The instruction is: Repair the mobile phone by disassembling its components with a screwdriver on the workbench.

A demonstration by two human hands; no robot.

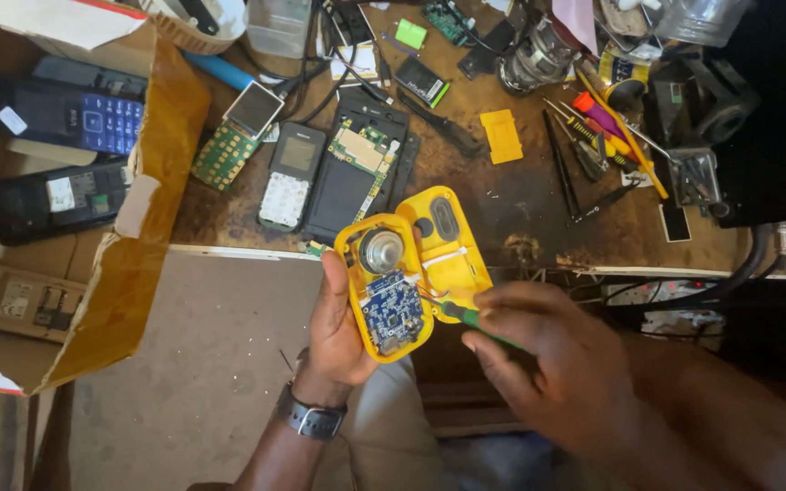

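Your left hand [343,318] has its grip wrapped around the opened yellow device [407,268], held just off the bench's [520,195] front edge. Your right hand [548,359] pinches a green-handled screwdriver [466,315], tip at the blue circuit board [391,309] inside. Dismantled phones [320,164] lie beyond.

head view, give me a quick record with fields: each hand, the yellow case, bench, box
left hand: left hand holds the opened yellow case from below
right hand: right hand grips a green-handled screwdriver, tip at the case's inside
case: two halves apart, blue circuit board and round speaker exposed
bench: stripped phones, loose tools, yellow cover
box: cardboard box on the left holding old phones
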